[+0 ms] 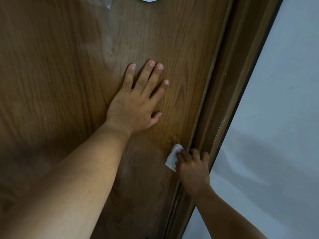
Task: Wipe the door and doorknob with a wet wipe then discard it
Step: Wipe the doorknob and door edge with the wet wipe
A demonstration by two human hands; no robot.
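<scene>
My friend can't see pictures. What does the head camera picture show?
A right hand presses a white wipe on a brown wooden door near its edge. The left hand rests flat on the door above it.

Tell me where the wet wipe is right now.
In the head view the wet wipe sits low and right of centre, pressed against the door by the right hand, close to the door frame and below the flat left hand.
</scene>
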